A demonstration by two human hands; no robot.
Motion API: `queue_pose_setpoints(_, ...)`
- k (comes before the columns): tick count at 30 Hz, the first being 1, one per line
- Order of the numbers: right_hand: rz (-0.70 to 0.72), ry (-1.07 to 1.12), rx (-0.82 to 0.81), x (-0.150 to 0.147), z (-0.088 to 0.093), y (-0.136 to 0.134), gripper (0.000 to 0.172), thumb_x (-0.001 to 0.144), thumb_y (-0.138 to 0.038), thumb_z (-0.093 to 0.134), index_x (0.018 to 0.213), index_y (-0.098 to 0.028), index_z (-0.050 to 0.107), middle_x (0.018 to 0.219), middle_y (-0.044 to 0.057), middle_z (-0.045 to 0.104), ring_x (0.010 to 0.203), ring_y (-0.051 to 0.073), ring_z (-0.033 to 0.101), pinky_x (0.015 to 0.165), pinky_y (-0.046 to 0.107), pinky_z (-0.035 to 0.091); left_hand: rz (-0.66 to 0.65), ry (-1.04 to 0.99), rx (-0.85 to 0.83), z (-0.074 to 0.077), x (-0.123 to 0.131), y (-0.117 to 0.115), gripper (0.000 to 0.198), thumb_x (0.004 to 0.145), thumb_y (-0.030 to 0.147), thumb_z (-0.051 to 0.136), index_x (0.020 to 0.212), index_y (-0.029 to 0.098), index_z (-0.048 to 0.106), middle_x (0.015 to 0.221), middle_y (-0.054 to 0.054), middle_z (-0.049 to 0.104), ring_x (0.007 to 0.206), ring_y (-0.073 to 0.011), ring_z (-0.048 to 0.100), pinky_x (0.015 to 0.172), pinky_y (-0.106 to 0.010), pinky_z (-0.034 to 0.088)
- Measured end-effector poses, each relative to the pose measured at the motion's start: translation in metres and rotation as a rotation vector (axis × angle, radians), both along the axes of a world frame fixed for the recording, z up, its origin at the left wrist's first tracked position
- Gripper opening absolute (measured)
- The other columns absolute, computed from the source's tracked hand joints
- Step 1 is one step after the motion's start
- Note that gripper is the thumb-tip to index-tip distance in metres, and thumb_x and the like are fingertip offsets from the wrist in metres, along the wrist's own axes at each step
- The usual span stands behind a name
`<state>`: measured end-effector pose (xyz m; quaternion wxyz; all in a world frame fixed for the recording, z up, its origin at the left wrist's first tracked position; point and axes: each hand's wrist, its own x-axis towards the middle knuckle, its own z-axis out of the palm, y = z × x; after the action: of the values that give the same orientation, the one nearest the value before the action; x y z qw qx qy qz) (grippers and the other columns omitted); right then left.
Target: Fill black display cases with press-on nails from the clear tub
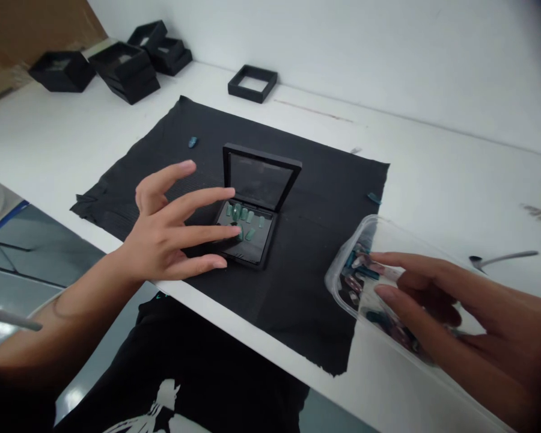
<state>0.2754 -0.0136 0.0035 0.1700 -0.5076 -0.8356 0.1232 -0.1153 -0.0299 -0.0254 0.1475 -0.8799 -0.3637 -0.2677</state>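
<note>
A small black hinged case (258,180) stands with its lid up on a black cloth (315,240). Several green press-on nails (242,216) lie in its base. My left hand (171,225) hovers just left of the case with fingers spread, holding nothing; its fingertips reach over the base. My right hand (460,319) grips a clear plastic tub (363,252) at the lower right, tilted toward the case. The tub holds several dark green and reddish nails (360,273). A single loose green nail (192,142) lies on the cloth's far left.
Stacks of black cases (126,69) sit at the back left of the white table, and an empty black frame (252,83) lies behind the cloth. Another loose nail (373,197) rests at the cloth's right edge. A grey spoon-like tool (500,258) lies on the right.
</note>
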Motion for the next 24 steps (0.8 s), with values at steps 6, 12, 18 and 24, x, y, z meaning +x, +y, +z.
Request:
queue_pose_setpoints(6, 0.096, -0.019, -0.006, 0.0011, 0.0012, 0.002, 0.024, 0.095, -0.048, 0.06, 0.116, -0.038, 0.063, 0.066, -0.008, 0.059, 0.042, 0.009, 0.052, 0.04, 0.018, 0.046, 0.027, 0.068, -0.112, -0.0049, 0.002, -0.0001, 0.041, 0.096, 0.054, 0.063, 0.132, 0.034, 0.067, 0.156, -0.003, 0.05, 0.153, -0.0401, 0.024, 0.121, -0.061, 0.025)
queue_pose_setpoints(12, 0.073, -0.064, -0.003, -0.0025, 0.0051, 0.0017, 0.022, 0.096, -0.048, 0.057, 0.116, -0.041, 0.061, 0.065, -0.01, 0.06, 0.043, 0.009, 0.054, 0.041, 0.019, 0.047, 0.008, 0.045, -0.194, -0.0052, 0.0038, 0.0002, 0.041, 0.101, 0.057, 0.053, 0.134, 0.035, 0.066, 0.158, -0.001, 0.049, 0.154, -0.0406, 0.026, 0.122, -0.062, 0.023)
queue_pose_setpoints(18, 0.088, -0.06, -0.011, -0.0034, 0.0042, 0.0041, 0.022, 0.096, -0.046, 0.057, 0.118, -0.042, 0.06, 0.066, -0.009, 0.06, 0.043, 0.01, 0.054, 0.04, 0.019, 0.047, 0.047, 0.013, -0.218, -0.0036, 0.0014, 0.0001, 0.042, 0.103, 0.05, 0.052, 0.139, 0.03, 0.061, 0.157, -0.001, 0.051, 0.154, -0.0379, 0.026, 0.123, -0.063, 0.023)
queue_pose_setpoints(24, 0.061, -0.065, -0.031, -0.0029, 0.0041, 0.0019, 0.023, 0.095, -0.046, 0.059, 0.117, -0.042, 0.059, 0.066, -0.009, 0.059, 0.044, 0.011, 0.052, 0.042, 0.022, 0.047, -0.006, -0.027, -0.149, -0.0047, -0.0016, 0.0008, 0.036, 0.103, 0.051, 0.047, 0.125, 0.033, 0.071, 0.15, 0.0, 0.058, 0.151, -0.0359, 0.03, 0.12, -0.06, 0.027)
